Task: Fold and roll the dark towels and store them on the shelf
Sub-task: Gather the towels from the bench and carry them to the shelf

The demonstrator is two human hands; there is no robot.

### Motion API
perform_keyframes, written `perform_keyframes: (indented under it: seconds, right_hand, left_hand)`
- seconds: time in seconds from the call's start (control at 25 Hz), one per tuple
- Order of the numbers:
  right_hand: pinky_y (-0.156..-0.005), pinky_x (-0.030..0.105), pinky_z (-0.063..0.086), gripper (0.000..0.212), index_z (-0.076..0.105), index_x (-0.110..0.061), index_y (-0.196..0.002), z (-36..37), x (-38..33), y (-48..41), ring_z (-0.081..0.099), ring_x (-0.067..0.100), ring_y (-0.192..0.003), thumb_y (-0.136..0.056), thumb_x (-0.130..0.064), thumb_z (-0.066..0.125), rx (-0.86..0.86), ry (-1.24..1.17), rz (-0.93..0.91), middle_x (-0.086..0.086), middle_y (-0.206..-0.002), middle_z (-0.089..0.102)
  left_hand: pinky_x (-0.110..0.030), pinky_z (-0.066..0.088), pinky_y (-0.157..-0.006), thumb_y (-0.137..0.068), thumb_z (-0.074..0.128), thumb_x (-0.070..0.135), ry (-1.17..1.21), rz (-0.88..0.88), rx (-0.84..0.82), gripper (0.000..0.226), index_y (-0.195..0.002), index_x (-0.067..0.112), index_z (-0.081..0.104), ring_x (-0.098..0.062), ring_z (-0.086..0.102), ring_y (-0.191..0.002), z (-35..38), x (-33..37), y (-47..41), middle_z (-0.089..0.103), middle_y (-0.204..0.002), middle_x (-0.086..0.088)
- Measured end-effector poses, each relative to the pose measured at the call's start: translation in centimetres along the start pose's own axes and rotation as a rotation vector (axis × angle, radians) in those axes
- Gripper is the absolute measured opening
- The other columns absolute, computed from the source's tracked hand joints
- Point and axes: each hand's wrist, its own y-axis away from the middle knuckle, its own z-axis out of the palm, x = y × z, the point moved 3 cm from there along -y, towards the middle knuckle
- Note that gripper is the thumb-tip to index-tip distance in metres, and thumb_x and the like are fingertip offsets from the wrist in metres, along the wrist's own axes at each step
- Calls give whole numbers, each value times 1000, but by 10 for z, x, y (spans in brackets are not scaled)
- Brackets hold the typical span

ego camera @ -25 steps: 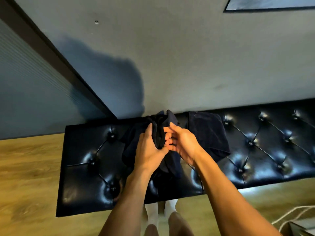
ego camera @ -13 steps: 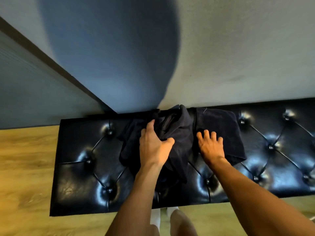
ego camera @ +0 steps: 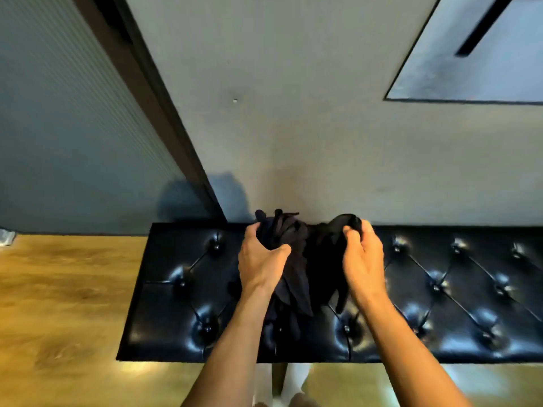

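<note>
Head view: left hand (ego camera: 260, 265), right hand (ego camera: 364, 264) clutch dark towels (ego camera: 296, 277); folds indistinct.

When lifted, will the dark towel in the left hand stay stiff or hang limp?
Probably limp: the dark towel bunches in the left hand and its end droops over the tufted bench. Likely light: one grip carries it.

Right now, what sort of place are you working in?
Most likely a room in a home or guesthouse, perhaps a hallway or bedroom: a black tufted bench stands against a plain grey wall on a wood-look floor. The left hand and right hand each grip dark towels over the bench.
</note>
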Motion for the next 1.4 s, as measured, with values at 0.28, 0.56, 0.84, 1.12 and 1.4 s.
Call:
perform_keyframes:
  seconds: [0.28, 0.56, 0.84, 1.12, 1.4]
  right_hand:
    - [-97, 33, 47, 19, 69, -16, -106, 30, -145, 141, 61, 6, -102, -94, -29, 60, -423, -141, -267, -4, -105, 64]
    - [-107, 46, 37, 61, 54, -18, -130, 36, -207, 277, 49, 16, -125, -88, -59, 38, -854, -174, -650, -4, -128, 57]
    - [-114, 28, 28, 79, 34, -32, -146, -15, -232, 493, 34, -2, -135, -83, -78, 27, -1444, -294, -822, -16, -144, 41]
    - [-81, -12, 20, 46, 27, -42, -137, -101, -209, 731, 26, -43, -98, -95, -62, 30, -1977, -341, -759, -31, -125, 34]
    - [-108, 42, 39, 80, 42, -28, -138, -240, -117, 988, 49, 12, -124, -72, -71, 41, -2361, -214, -835, 1, -133, 48]
  left_hand:
    - [-28, 48, -93, -66, 71, 26, 155, 372, 241, 65, -128, 29, 54, -14, 63, -103, -140, 66, 120, 67, -110, 5]
    - [-37, 48, -100, -71, 64, 44, 278, 484, 688, 54, -124, 40, 55, -6, 60, -111, -246, 22, 263, 67, -115, 11]
    - [-29, 32, -106, -83, 16, 71, 70, 370, 1048, 62, -136, 49, 41, -6, 40, -124, -320, -75, 466, 50, -134, 9]
    - [-35, 39, -97, -88, 6, 72, -210, 12, 1510, 62, -136, 48, 36, -16, 45, -117, -360, -233, 672, 50, -131, 9]
    - [-45, 49, -93, -85, 33, 75, 42, -126, 1865, 58, -129, 42, 51, -19, 61, -107, -336, -411, 932, 64, -110, 0]
